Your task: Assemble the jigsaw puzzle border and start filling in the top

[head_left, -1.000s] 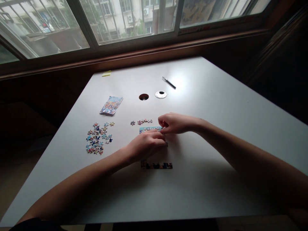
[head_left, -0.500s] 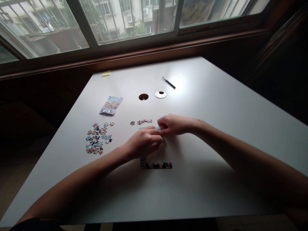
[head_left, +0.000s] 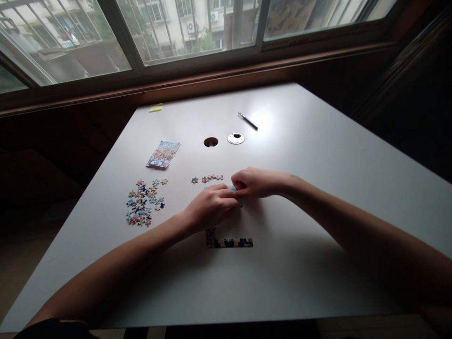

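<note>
A partly joined jigsaw puzzle [head_left: 229, 243] lies flat in front of me, its dark bottom row and lower left corner in sight. Its light blue top edge shows just past my left hand [head_left: 217, 205], which covers most of the left side. The fingers of that hand are bent and closed, with a small bit of a puzzle piece [head_left: 240, 205] at their tips. My right hand [head_left: 249, 181] is curled closed at the puzzle's upper right corner, touching the left fingers. Whatever its fingertips pinch is hidden.
Loose puzzle pieces [head_left: 139, 205] lie heaped on the left of the white table [head_left: 318, 197]. A short row of pieces [head_left: 212, 177] sits beyond the puzzle. Farther back are a printed packet [head_left: 163, 154], a cable hole [head_left: 211, 142], its round cover [head_left: 236, 139], a pen [head_left: 247, 121] and a yellow note [head_left: 156, 108].
My left fingers have dipped and closed slightly at the puzzle's right side, and less of the piece by their tips shows. My right hand has hardly moved.
</note>
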`<action>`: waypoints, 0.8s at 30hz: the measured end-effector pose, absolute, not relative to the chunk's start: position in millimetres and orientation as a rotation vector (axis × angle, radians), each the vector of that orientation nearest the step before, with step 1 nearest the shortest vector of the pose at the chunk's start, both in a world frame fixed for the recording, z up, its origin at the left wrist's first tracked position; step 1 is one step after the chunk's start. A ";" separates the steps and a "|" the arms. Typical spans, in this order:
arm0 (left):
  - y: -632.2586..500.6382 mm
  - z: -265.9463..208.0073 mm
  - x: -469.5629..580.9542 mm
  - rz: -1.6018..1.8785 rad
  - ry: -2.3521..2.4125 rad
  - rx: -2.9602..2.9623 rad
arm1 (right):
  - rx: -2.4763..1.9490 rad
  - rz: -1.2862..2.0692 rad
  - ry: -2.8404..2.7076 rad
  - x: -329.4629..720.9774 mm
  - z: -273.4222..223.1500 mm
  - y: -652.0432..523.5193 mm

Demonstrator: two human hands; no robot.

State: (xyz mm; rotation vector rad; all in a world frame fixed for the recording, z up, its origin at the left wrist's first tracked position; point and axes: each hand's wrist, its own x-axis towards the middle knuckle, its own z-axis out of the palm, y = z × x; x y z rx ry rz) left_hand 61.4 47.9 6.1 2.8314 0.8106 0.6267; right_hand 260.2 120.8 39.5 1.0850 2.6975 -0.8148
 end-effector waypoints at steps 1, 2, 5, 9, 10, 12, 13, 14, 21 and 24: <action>47.6 5.7 61.5 0.628 0.816 2.837 | 1.086 -0.816 2.696 260.3 39.4 120.8; 47.2 5.4 61.7 0.625 0.822 2.843 | 1.087 -0.817 2.693 260.4 39.4 120.8; 45.9 5.0 62.6 0.598 0.837 2.885 | 1.090 -0.814 2.684 260.9 39.6 121.0; 44.1 6.7 63.8 0.535 0.872 2.994 | 1.093 -0.805 2.680 261.5 39.2 121.9; 43.7 7.7 64.1 0.519 0.875 3.024 | 1.093 -0.806 2.679 261.7 39.0 122.1; 42.2 10.7 64.8 0.484 0.857 3.078 | 1.092 -0.809 2.680 261.8 38.5 122.3; 41.1 12.5 65.3 0.456 0.841 3.104 | 1.089 -0.809 2.682 261.8 38.2 122.3; 39.7 14.4 65.9 0.421 0.822 3.130 | 1.089 -0.807 2.685 261.8 37.9 122.3; 28.9 20.4 71.9 0.273 0.734 3.218 | 1.077 -0.773 2.706 261.7 36.4 122.8; 30.2 20.4 71.6 0.300 0.751 3.139 | 1.079 -0.767 2.700 261.9 36.1 123.2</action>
